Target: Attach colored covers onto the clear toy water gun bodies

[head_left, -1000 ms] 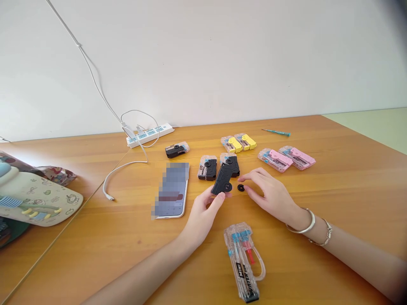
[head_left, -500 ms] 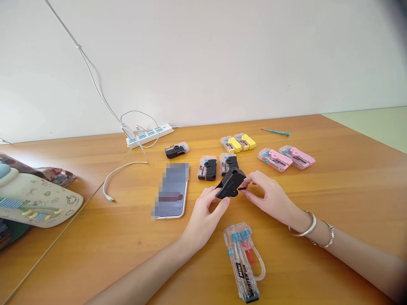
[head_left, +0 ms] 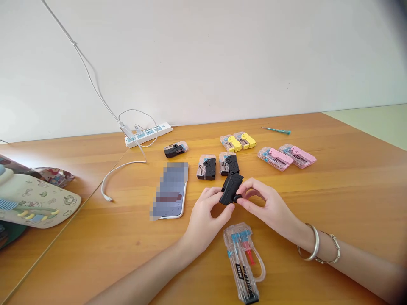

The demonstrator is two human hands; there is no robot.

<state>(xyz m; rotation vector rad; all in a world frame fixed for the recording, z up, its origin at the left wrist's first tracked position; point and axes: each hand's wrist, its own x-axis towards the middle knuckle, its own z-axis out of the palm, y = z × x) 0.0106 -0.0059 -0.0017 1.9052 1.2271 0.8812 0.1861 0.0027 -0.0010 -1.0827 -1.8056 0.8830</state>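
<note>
Head view shows two bare hands over a wooden table (head_left: 152,262). Call the black cover (head_left: 230,189) the middle of the clock, with twelve at the wall (head_left: 206,63). That cover is up in the left hand (head_left: 203,222), which comes in from about seven o'clock. The left fingers and thumb are closed on its low end, and the cover is tilted. From about four o'clock comes the right hand (head_left: 270,203). Its thumb and finger are almost together, with a small black round piece (head_left: 237,198) pinched between them. The round piece looks to be against the cover's edge, but I cannot tell if it sits in a hole.

A clear water gun body (head_left: 240,262) with a loop of tube lies at six o'clock, apart from both hands. A phone (head_left: 171,190) is at nine. One black water gun (head_left: 229,163) lies at twelve, close behind the cover, and another (head_left: 206,167) at about eleven.

What could go wrong? The round piece is little and held by just the tips, so a slip could send it rolling away. If the cover tips while the piece is pushed, it might go in crooked. Pushing too hard could make the cover pop out of the left hand.
</note>
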